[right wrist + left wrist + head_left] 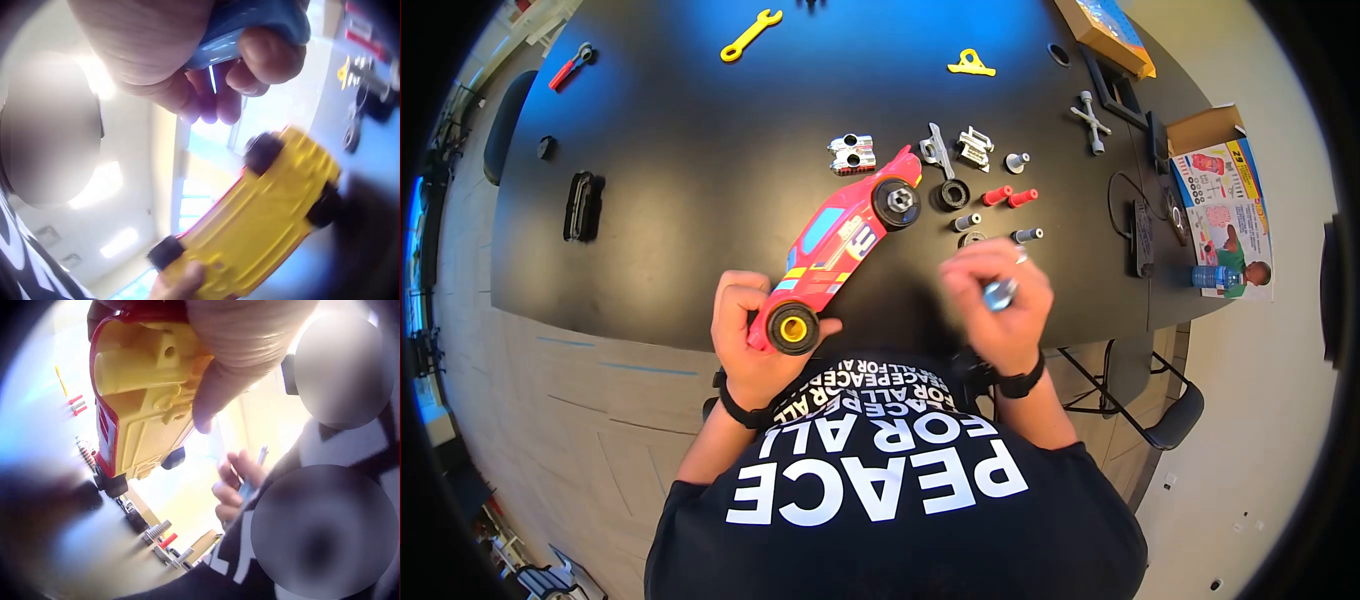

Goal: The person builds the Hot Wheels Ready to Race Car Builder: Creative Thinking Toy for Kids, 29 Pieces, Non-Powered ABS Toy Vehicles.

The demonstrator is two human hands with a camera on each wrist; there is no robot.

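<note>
Red plastic toy car (pixel 828 248), held above near edge of black surface (pixel 690 160): left hand (pixel 752 365), fingers gripping; right hand (pixel 1015 325), fingers curled round glossy blue tool (pixel 272 22). Fitted: grey-hubbed wheel (pixel 897 203). Apparently unfinished: yellow-hubbed wheel (pixel 792 329). Loose, nearer right edge: red pegs (pixel 997 196), grey pegs (pixel 967 222).

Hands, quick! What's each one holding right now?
Left hand: closed, holding the red toy car by one end.
Right hand: closed, fingers curled round a blue-handled tool.
</note>
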